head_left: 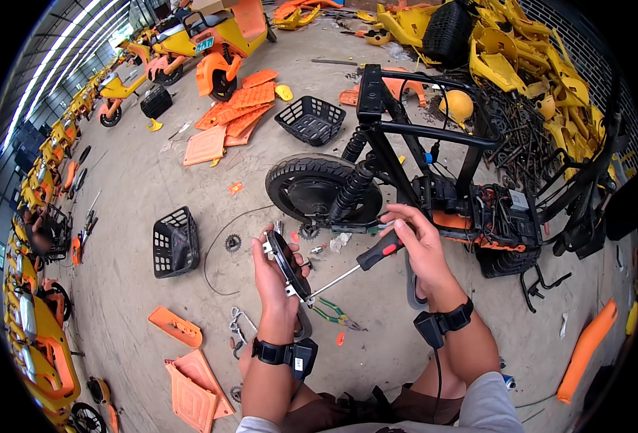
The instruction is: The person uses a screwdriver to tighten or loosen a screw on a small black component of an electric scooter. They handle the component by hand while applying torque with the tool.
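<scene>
My left hand grips a black elongated part with silver metal brackets, held on edge. My right hand is closed around the black-and-red handle of a screwdriver, whose steel shaft slants down to the lower end of that part, by a bracket. Green-handled pliers lie on the floor just below. Beyond my hands stands a stripped black scooter frame with its rear wheel, shock absorbers and exposed wiring.
Black baskets, small sprockets and orange panels lie on the concrete floor. Yellow-orange scooters line the left and back. A pile of yellow panels and metal parts is at right. A blurred person is at far left.
</scene>
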The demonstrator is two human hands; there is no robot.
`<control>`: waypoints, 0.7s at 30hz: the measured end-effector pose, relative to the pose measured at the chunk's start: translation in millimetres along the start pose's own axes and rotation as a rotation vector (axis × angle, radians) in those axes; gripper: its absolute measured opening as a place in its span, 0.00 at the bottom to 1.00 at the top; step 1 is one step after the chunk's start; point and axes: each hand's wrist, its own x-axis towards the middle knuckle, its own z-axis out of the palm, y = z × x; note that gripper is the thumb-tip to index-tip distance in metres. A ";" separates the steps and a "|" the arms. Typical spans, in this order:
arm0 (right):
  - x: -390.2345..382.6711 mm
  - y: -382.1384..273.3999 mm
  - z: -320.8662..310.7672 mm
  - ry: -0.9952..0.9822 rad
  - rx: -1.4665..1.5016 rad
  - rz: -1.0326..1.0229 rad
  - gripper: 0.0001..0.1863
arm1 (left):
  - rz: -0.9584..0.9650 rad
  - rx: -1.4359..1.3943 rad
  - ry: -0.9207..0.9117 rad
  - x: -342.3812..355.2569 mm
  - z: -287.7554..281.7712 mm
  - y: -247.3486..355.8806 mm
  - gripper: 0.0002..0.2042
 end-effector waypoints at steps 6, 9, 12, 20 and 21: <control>-0.1 -2.4 -7.2 0.005 0.113 -0.194 0.21 | -0.010 0.044 -0.027 -3.0 8.9 -5.0 0.25; -0.4 1.2 -4.9 0.019 0.117 -0.139 0.18 | 0.000 0.012 -0.036 -0.7 2.9 -7.2 0.24; -4.0 0.8 -0.9 0.085 -0.017 -0.054 0.17 | -0.015 0.007 -0.030 -0.2 1.7 -7.2 0.24; -0.1 -5.8 -6.1 0.014 0.048 -0.105 0.32 | -0.017 0.049 -0.004 -3.1 6.9 -2.0 0.26; 1.4 -5.9 -5.8 0.005 0.085 -0.092 0.32 | -0.015 0.048 -0.003 -2.3 7.4 -1.1 0.26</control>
